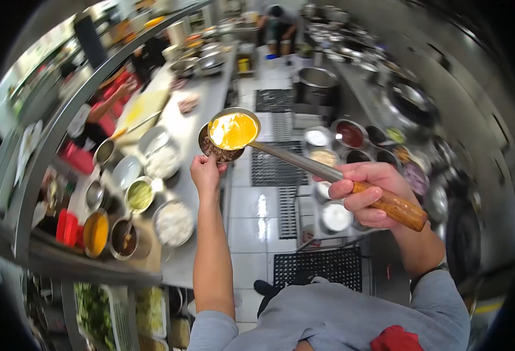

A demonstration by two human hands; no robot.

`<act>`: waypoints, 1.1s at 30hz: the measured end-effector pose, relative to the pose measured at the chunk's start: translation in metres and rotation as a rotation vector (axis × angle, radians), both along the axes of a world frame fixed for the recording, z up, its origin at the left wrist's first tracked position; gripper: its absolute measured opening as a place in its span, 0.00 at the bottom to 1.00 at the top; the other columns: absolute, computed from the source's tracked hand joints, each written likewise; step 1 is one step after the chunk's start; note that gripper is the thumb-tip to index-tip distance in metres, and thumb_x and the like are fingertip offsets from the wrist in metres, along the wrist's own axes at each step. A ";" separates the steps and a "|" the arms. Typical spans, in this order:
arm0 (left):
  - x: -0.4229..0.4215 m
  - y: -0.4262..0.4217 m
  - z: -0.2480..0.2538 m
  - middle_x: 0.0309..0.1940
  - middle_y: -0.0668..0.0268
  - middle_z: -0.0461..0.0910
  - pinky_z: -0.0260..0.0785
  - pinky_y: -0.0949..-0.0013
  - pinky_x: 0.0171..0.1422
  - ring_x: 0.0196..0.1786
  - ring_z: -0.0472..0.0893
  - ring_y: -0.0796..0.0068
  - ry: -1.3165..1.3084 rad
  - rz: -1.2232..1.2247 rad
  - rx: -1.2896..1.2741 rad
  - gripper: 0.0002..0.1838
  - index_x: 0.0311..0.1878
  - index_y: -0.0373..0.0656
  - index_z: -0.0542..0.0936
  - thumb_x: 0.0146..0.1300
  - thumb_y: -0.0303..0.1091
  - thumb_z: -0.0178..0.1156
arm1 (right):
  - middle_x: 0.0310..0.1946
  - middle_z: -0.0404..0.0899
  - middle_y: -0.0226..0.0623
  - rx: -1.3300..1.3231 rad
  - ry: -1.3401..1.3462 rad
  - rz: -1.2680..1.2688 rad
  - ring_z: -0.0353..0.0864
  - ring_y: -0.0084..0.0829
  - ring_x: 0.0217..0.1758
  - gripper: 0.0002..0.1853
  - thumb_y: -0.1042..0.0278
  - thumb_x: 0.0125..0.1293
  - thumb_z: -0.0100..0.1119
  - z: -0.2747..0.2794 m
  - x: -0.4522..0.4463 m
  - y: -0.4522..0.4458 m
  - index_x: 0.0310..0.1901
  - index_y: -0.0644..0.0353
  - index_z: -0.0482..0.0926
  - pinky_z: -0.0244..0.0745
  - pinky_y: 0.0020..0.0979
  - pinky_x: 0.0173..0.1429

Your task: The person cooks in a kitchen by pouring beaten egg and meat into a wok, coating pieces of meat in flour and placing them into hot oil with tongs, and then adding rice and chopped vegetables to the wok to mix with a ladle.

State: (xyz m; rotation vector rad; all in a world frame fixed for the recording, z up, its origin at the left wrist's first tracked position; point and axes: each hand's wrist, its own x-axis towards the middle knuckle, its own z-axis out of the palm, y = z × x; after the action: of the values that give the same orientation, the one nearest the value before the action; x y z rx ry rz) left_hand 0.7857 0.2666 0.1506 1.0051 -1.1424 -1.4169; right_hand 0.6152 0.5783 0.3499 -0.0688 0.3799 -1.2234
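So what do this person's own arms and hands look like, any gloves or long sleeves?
No gloves: the left hand and right hand are bare. The left sleeve and right sleeve are plain grey and short. A dark band circles the right arm; its type is unclear.

Shows a tiled aisle [247, 234] with perforated mats [317, 270] on it, bowls [127, 171] on the counter [212, 96] at left, containers [317, 138] at right. Has a stockpot [317, 88] farther ahead, right of the mats; leafy greens [90, 310] at lower left; a ladle [234, 131] partly overlapping a bowl [201, 138] in view.
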 end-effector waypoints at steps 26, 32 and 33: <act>-0.556 0.675 0.026 0.27 0.59 0.76 0.83 0.69 0.30 0.27 0.84 0.64 0.075 -1.413 0.302 0.11 0.31 0.40 0.67 0.62 0.24 0.62 | 0.31 0.74 0.37 0.540 0.411 -1.427 0.69 0.17 0.20 0.11 0.71 0.69 0.51 -0.073 -0.185 0.673 0.50 0.62 0.72 0.68 0.24 0.14; -0.565 0.702 0.021 0.27 0.59 0.79 0.81 0.69 0.30 0.29 0.85 0.65 0.069 -1.515 0.340 0.09 0.35 0.40 0.71 0.62 0.28 0.63 | 0.15 0.66 0.21 0.808 0.852 -1.470 0.61 0.16 0.11 0.07 0.65 0.69 0.53 -0.132 -0.188 0.703 0.31 0.50 0.71 0.56 0.20 0.12; -0.567 0.704 0.020 0.28 0.58 0.79 0.80 0.69 0.29 0.30 0.85 0.65 0.015 -1.508 0.269 0.08 0.36 0.39 0.71 0.62 0.27 0.62 | 0.17 0.64 0.20 0.807 0.910 -1.346 0.60 0.15 0.12 0.03 0.65 0.69 0.50 -0.158 -0.196 0.736 0.37 0.51 0.72 0.54 0.22 0.11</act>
State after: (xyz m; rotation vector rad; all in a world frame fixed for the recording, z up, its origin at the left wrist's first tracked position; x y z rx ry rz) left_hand 0.2187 0.9706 0.1703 0.1154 -1.8293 -2.7549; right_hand 0.4195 1.3140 0.1923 0.4109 1.9033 -2.2004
